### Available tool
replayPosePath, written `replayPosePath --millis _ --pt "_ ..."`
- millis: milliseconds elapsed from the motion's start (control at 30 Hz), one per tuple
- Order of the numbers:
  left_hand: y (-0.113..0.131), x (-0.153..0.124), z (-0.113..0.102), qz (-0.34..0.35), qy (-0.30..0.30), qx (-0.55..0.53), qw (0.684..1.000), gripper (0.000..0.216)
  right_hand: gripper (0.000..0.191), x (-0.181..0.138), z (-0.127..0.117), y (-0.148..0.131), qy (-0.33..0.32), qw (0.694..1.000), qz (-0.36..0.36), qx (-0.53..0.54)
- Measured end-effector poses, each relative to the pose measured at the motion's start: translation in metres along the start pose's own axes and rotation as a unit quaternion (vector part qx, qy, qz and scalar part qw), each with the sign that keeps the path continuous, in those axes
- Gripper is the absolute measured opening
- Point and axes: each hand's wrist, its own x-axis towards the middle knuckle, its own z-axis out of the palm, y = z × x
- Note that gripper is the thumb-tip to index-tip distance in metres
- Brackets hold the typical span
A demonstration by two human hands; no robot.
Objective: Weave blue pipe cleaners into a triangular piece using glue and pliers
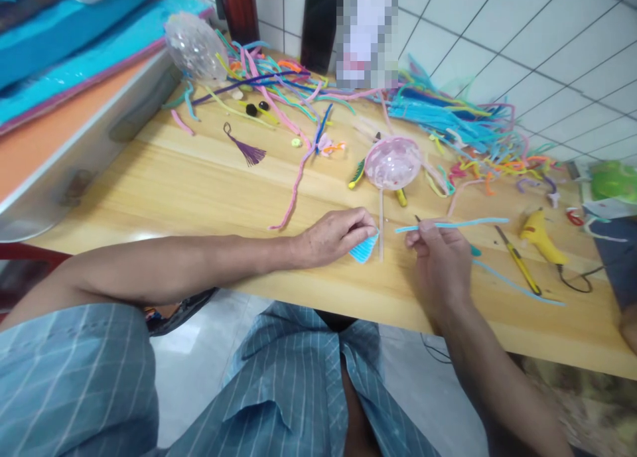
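My left hand (338,235) is closed on a small light-blue ridged piece (364,249), roughly triangular, held just above the table. My right hand (445,261) pinches a light-blue pipe cleaner (480,222) that lies nearly level across the fingertips. A slim tool with a dark tip and a teal end (476,251) also passes through that hand; its kind is hidden by the fingers. Between the hands, beyond them, sits a clear pink dome (393,164) with a clear stick (381,225) pointing toward me. Another blue pipe cleaner (517,283) lies right of my right hand.
A yellow glue gun (542,237) and a yellow craft knife (518,261) lie at the right. Tangled pipe cleaners (448,115) line the back edge. A purple tassel (246,146) and a pink pipe cleaner (293,198) lie left of centre. A box (99,125) stands at the left.
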Motion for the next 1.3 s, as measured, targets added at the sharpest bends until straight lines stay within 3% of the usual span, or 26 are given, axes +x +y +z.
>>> replayPosePath --millis 100,233,367,467,533,633,733,867,1167,1300 --pt "0.001 0.001 -0.001 -0.055 0.001 -0.054 0.997 0.028 0.031 0.009 -0.014 -0.003 -0.003 1.0 0.0 -0.025" --pt "-0.002 0.002 -0.003 -0.094 0.012 -0.113 0.989 0.033 0.031 0.053 -0.055 -0.01 0.025 0.997 -0.048 -0.049" --pt "-0.008 0.004 -0.002 -0.109 0.032 -0.163 0.98 0.034 0.024 0.081 -0.085 -0.018 -0.029 0.992 0.014 -0.125" --pt "-0.009 0.006 0.0 -0.109 0.043 -0.187 0.975 0.034 0.033 0.06 -0.07 -0.018 -0.038 0.975 -0.01 -0.22" --pt "-0.008 0.005 0.001 -0.103 0.044 -0.201 0.973 0.035 0.036 0.034 -0.045 -0.017 -0.105 0.964 -0.014 -0.245" --pt "-0.006 0.004 0.002 -0.104 0.042 -0.218 0.969 0.036 0.026 0.006 -0.006 -0.016 -0.182 0.946 -0.069 -0.258" --pt "-0.004 0.002 0.002 -0.106 0.032 -0.242 0.964 0.039 0.013 0.0 0.015 -0.015 -0.197 0.937 -0.112 -0.265" --pt "-0.004 0.002 0.002 -0.1 0.024 -0.259 0.961 0.041 0.004 0.005 0.018 -0.017 -0.197 0.928 -0.149 -0.28" --pt "-0.004 0.004 0.0 -0.109 0.041 -0.223 0.968 0.042 0.01 0.009 0.017 -0.019 -0.194 0.885 -0.228 -0.357" --pt "-0.004 0.005 0.001 -0.112 0.039 -0.228 0.966 0.045 0.01 0.007 0.019 -0.015 -0.193 0.879 -0.249 -0.358"
